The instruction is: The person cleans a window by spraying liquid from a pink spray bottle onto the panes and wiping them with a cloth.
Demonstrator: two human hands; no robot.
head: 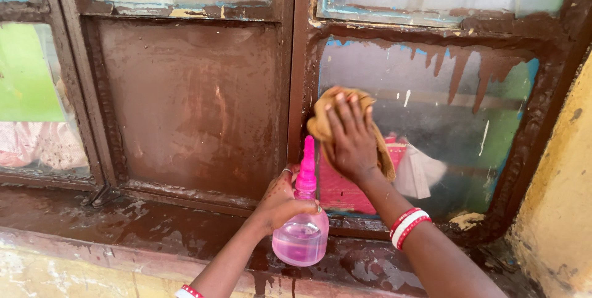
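Note:
My right hand [348, 138] presses a crumpled tan cloth [320, 122] flat against the lower left of a dirty glass window pane [444, 107]. The fingers are spread over the cloth. My left hand [280, 202] grips a clear spray bottle [302, 236] with pink liquid and a pink nozzle [306, 168], held upright just left of and below the cloth, over the sill. Red and white bangles sit on my right wrist [407, 225].
A brown painted wooden window frame [296, 88] divides the panes; a solid brown panel [191, 107] is to the left. The wet brown sill [123, 224] runs below. A yellow wall [561, 212] stands at the right. Pink and white things show behind the glass.

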